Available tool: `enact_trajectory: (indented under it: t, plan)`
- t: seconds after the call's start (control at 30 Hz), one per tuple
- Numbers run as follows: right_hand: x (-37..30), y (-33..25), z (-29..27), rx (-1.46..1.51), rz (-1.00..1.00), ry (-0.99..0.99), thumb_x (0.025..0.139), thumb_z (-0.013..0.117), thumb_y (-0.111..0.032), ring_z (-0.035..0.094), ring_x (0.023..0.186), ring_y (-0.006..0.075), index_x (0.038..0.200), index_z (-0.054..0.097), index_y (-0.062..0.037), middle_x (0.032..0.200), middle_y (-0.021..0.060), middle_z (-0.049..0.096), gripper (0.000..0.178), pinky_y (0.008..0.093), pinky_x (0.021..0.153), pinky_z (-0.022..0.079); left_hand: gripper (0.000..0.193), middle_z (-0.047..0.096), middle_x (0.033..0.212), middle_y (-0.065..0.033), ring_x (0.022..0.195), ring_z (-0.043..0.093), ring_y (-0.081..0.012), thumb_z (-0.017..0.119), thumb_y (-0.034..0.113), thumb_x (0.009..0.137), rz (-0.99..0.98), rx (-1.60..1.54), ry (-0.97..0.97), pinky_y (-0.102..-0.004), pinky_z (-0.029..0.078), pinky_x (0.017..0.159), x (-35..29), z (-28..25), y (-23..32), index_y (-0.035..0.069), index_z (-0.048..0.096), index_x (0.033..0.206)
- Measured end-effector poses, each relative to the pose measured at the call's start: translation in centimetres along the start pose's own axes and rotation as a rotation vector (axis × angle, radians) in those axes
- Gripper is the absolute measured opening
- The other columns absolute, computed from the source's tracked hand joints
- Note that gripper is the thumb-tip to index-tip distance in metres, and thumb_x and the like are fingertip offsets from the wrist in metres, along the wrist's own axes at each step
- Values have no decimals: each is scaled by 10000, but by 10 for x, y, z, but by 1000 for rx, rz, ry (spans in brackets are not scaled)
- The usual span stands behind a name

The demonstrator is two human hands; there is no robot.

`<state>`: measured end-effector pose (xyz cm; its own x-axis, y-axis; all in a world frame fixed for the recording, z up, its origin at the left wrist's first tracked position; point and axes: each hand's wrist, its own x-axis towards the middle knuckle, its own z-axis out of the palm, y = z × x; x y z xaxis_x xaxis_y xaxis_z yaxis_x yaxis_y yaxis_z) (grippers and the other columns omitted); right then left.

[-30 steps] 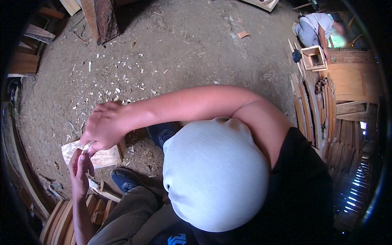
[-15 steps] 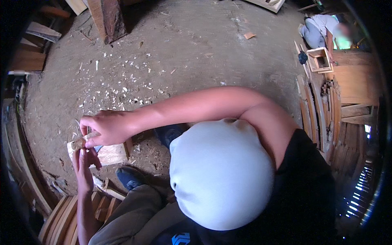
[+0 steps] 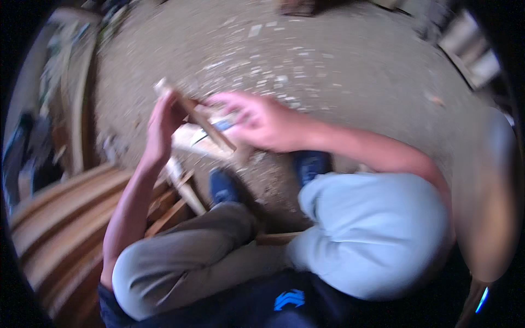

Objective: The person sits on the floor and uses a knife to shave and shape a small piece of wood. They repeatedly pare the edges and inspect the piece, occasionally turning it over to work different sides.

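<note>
My left hand (image 3: 164, 117) is closed around a narrow wooden stick (image 3: 210, 131), which slants down to the right from that hand. One pale end pokes out above my fingers. To the right, my right hand (image 3: 262, 123) has its fingers apart and partly curled, blurred by motion, with no object visibly gripped. Close to its fingertips, a small blue flat thing (image 3: 223, 124) rests over a pale wooden block (image 3: 188, 136); its kind is too blurred to tell. The stick passes in front of the block and hides part of it.
Pale wood chips (image 3: 281, 79) lie scattered on the dirt floor beyond my hands. Several curved wooden pieces (image 3: 71, 202) are stacked at my left. A pale stick (image 3: 186, 188) leans by my left shoe (image 3: 223, 186). Blurred wooden objects (image 3: 470, 49) stand at the far right.
The view has swung left, so the hands appear nearer the middle. My right hand has come away from the wooden stick, which stays in my left hand and now slants downward to the right.
</note>
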<state>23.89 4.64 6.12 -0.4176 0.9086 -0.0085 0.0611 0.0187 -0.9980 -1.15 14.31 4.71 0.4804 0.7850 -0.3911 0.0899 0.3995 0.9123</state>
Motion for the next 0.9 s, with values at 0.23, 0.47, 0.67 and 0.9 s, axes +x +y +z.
enact_trajectory:
  t: [0.23,0.47,0.67,0.9]
  plan:
    - [-7,12,-12,-282,221,157,892,626,-124,628,936,184,1341,474,-108,1104,100,582,475,320,782,523,406,547,823,-51,632,579,-154,446,411,1018,-107,467,27,-294,510,583,7,-41,30,35,511,1156]
    - [-26,38,8,-791,242,-52,812,733,-285,550,1105,349,1341,450,-106,1189,165,485,625,454,952,456,458,660,975,-105,794,636,-146,644,290,929,-235,677,-79,-294,527,685,13,-85,-12,-38,546,1232]
    - [-30,69,8,-680,206,2,919,540,-28,570,1068,365,1274,468,-66,1141,183,517,364,428,888,490,365,695,894,-68,799,632,-122,753,227,841,-228,784,-126,-275,517,718,21,-94,-21,-20,641,1086]
    - [-3,28,-31,-950,630,-44,972,490,-77,622,895,277,1310,459,-96,1089,151,575,341,433,790,520,370,722,934,-120,817,669,-147,790,222,797,-157,813,83,-280,527,716,15,-100,-23,-8,671,1061]
